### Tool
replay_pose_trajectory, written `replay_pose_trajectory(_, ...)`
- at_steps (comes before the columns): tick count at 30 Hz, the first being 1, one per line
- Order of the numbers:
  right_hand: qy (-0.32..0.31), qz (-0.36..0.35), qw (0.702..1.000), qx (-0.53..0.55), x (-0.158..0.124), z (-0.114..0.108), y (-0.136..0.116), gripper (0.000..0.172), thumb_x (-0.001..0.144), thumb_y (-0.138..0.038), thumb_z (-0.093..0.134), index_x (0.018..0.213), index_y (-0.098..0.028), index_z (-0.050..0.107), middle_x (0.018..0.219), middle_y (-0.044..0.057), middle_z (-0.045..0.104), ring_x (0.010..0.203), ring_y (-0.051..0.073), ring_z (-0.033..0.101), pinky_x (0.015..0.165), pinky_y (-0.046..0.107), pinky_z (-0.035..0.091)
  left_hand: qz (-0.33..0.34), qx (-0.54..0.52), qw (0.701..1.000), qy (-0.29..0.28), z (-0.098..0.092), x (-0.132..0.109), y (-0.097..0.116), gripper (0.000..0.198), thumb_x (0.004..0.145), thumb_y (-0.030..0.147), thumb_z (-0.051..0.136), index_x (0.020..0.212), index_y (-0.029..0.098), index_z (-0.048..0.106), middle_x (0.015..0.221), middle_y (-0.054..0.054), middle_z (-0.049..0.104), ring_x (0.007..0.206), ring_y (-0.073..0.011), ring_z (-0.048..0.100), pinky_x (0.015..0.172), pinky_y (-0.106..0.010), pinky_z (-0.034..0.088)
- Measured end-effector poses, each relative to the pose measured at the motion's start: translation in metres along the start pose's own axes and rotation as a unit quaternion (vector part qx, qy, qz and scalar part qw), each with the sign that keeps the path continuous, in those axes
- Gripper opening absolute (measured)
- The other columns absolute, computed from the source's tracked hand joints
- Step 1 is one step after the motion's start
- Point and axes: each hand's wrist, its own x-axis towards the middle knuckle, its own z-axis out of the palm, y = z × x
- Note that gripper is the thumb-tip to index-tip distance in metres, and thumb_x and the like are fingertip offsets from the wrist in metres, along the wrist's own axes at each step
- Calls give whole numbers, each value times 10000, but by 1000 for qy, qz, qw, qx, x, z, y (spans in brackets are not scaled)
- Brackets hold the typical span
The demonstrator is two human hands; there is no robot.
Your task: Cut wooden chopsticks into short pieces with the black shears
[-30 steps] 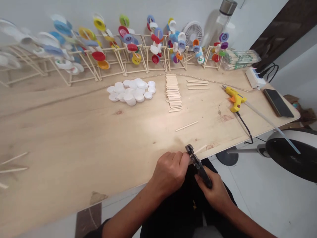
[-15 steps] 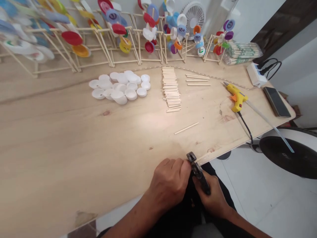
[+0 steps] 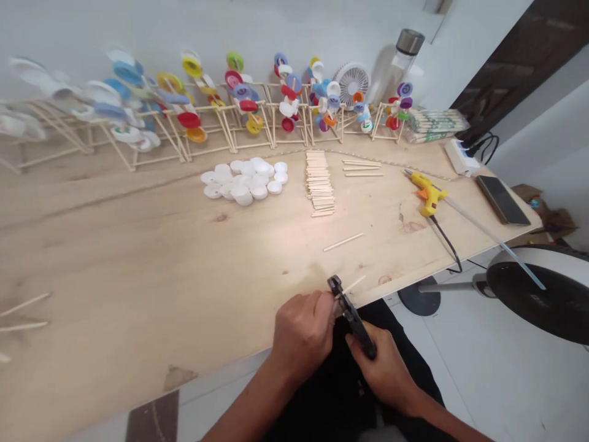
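Pale wood spreads across my feed as one long table (image 3: 151, 264) set against a white wall (image 3: 207, 24), and I take the stack of short sticks (image 3: 319, 184) on it as my landmark. Behind that stack I see a row of stick frames (image 3: 230, 147) bearing colourful caps (image 3: 248, 105), with a small fan (image 3: 352, 83) and a bottle (image 3: 391, 73) farther back on its right. White cups (image 3: 243, 181) cluster just left of the stack. Three longer sticks (image 3: 362, 168) lie just right of it, and a yellow glue gun (image 3: 429, 193) and a phone (image 3: 502, 201) rest well off to the same side. One lone stick (image 3: 343, 242) lies on the wood in front of the stack.

Nearer to me than all of these, below the stack at the table's edge, I have both hands in view. My right hand (image 3: 384, 371) is wrapped around the handles of a black plier-like tool (image 3: 354, 322). My left hand (image 3: 304, 328) is curled closed beside the tool's head, its fingers gripping a thin stick (image 3: 355, 283). That stick crosses the tool's head, and its free end juts out past the far side, away from those fingers; the gripped end is hidden by the knuckles.
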Motion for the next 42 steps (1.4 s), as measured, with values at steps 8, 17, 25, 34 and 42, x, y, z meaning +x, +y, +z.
replay_pose_trajectory(8,-24,-13,1000,15,4,8,-5,242,828,-309,474,658,-155,551,525,-22,500,470,100,419,468,207,348,-21,-65,997,29,-2,-8,-4,188,792,105,448,622,187,447,514,9,428,468,-135,371,470,-289,279)
replay_pose_trajectory(17,-17,-11,999,27,6,16,-8,290,838,-361,469,713,-137,605,558,22,575,525,149,518,519,235,416,-17,-70,996,45,0,-9,-7,182,756,61,460,627,188,433,523,-9,430,488,-150,369,483,-310,257)
replay_pose_trajectory(25,-14,-46,998,31,6,17,0,337,832,-420,452,712,-148,610,577,34,601,598,183,568,562,243,430,-98,-132,986,-1,-12,-12,0,211,862,158,359,675,189,453,545,0,487,491,-132,444,492,-263,304)
replay_pose_trajectory(34,-48,-15,998,46,0,7,3,139,794,-291,470,753,-176,537,698,20,596,661,169,544,634,248,416,-202,-390,865,-244,-40,12,-4,332,915,320,285,728,174,518,737,-8,581,716,-146,538,686,-245,409)
replay_pose_trajectory(42,-154,69,974,149,-6,-5,-9,116,780,-258,481,694,-190,445,524,-61,406,455,97,409,455,205,334,-197,-365,876,-248,-36,19,-8,298,896,318,326,691,182,495,656,23,518,613,-122,470,620,-238,377)
